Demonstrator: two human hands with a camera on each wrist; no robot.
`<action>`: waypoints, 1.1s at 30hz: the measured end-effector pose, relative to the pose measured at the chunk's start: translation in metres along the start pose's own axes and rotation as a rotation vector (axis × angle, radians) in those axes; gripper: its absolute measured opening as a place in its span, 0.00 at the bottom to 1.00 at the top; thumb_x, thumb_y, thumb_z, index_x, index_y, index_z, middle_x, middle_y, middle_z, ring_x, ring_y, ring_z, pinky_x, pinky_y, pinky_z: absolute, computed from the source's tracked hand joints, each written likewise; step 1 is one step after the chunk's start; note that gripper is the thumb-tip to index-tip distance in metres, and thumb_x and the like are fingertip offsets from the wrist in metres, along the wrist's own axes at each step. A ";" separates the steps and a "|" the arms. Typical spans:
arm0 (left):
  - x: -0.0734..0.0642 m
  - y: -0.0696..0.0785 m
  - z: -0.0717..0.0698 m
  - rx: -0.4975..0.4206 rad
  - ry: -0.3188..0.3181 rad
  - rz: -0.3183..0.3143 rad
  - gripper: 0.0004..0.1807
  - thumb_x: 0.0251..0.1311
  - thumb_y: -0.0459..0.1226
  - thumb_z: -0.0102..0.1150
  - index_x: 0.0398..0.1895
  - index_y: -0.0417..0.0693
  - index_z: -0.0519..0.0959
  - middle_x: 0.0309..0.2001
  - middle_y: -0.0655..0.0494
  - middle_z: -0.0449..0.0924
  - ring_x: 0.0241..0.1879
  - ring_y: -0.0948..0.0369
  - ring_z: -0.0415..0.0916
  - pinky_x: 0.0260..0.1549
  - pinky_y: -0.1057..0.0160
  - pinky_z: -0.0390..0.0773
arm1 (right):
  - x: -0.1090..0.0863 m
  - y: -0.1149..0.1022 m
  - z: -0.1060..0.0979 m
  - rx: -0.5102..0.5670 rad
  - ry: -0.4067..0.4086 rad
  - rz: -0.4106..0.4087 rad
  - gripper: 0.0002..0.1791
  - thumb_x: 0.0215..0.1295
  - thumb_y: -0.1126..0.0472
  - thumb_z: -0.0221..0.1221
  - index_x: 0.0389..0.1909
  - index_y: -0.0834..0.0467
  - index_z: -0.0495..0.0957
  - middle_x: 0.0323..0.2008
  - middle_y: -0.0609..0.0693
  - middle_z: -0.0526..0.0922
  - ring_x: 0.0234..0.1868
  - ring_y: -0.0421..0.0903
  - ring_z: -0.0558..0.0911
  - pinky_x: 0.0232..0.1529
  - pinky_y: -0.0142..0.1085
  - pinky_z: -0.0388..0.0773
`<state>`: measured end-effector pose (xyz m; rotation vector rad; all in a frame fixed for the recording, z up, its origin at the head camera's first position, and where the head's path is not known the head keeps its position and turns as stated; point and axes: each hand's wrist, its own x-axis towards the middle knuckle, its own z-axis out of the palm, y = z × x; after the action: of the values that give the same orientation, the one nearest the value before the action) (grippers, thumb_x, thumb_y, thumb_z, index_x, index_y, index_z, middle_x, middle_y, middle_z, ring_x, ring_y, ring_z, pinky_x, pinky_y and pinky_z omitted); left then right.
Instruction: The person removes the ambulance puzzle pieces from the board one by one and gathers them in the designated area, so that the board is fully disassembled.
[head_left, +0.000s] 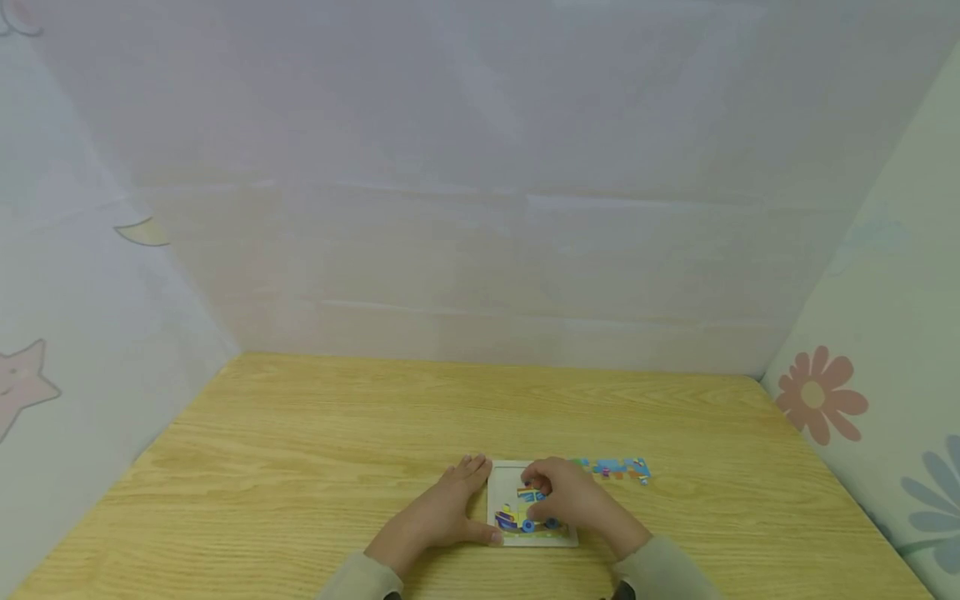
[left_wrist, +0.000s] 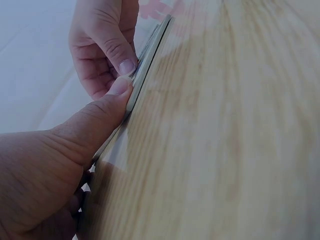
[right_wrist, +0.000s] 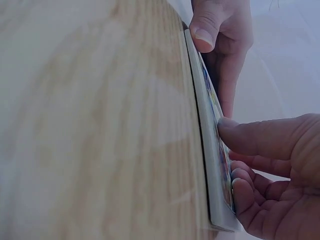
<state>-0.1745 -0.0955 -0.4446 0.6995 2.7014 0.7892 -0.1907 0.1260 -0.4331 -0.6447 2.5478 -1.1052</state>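
Observation:
A small jigsaw puzzle in a pale tray lies near the front of the table, its lower part filled with a colourful vehicle picture. My left hand rests along the tray's left side, fingers extended, thumb on the near left corner. Over the right half of the puzzle, my right hand has its thumb and fingers bent around a blue and yellow puzzle piece. In the right wrist view the right thumb touches the puzzle surface, and the curled fingers hide part of it.
Loose puzzle pieces, mostly blue and orange, lie in a cluster behind and to the right of the tray. The wooden table meets a pale sheet wall at its back, with patterned sheets on both sides.

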 end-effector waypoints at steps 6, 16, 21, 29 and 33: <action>-0.001 0.001 -0.001 -0.008 -0.001 0.000 0.56 0.41 0.59 0.66 0.69 0.38 0.55 0.71 0.42 0.49 0.71 0.44 0.43 0.67 0.43 0.49 | 0.000 -0.006 -0.001 -0.010 0.006 0.018 0.17 0.45 0.68 0.68 0.39 0.62 0.78 0.27 0.48 0.72 0.30 0.43 0.68 0.28 0.30 0.69; -0.001 -0.001 0.000 -0.008 -0.001 0.007 0.57 0.41 0.59 0.66 0.69 0.38 0.54 0.71 0.42 0.49 0.71 0.44 0.43 0.67 0.43 0.49 | 0.007 -0.007 -0.001 -0.060 0.001 0.066 0.17 0.42 0.69 0.70 0.35 0.60 0.76 0.29 0.47 0.72 0.31 0.44 0.69 0.31 0.34 0.71; 0.000 -0.002 0.000 -0.009 -0.001 0.006 0.57 0.41 0.59 0.66 0.69 0.38 0.54 0.71 0.42 0.48 0.71 0.44 0.43 0.67 0.43 0.49 | 0.009 -0.011 -0.002 -0.073 -0.008 0.086 0.17 0.41 0.69 0.70 0.34 0.60 0.75 0.27 0.49 0.71 0.29 0.44 0.68 0.29 0.34 0.69; 0.000 -0.001 -0.001 -0.012 -0.006 0.013 0.56 0.41 0.59 0.65 0.69 0.37 0.54 0.71 0.41 0.48 0.71 0.44 0.43 0.67 0.43 0.48 | 0.010 -0.014 -0.004 -0.057 -0.039 0.098 0.18 0.42 0.71 0.69 0.34 0.61 0.73 0.27 0.50 0.69 0.28 0.45 0.68 0.27 0.34 0.67; -0.001 0.000 -0.001 -0.014 -0.005 0.013 0.57 0.41 0.59 0.65 0.69 0.37 0.54 0.71 0.41 0.48 0.71 0.43 0.42 0.67 0.43 0.49 | 0.010 -0.013 -0.004 -0.055 -0.043 0.095 0.18 0.42 0.71 0.69 0.34 0.61 0.73 0.26 0.49 0.68 0.27 0.44 0.67 0.26 0.34 0.66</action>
<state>-0.1743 -0.0967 -0.4439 0.7153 2.6869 0.8081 -0.1972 0.1150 -0.4215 -0.5485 2.5513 -0.9825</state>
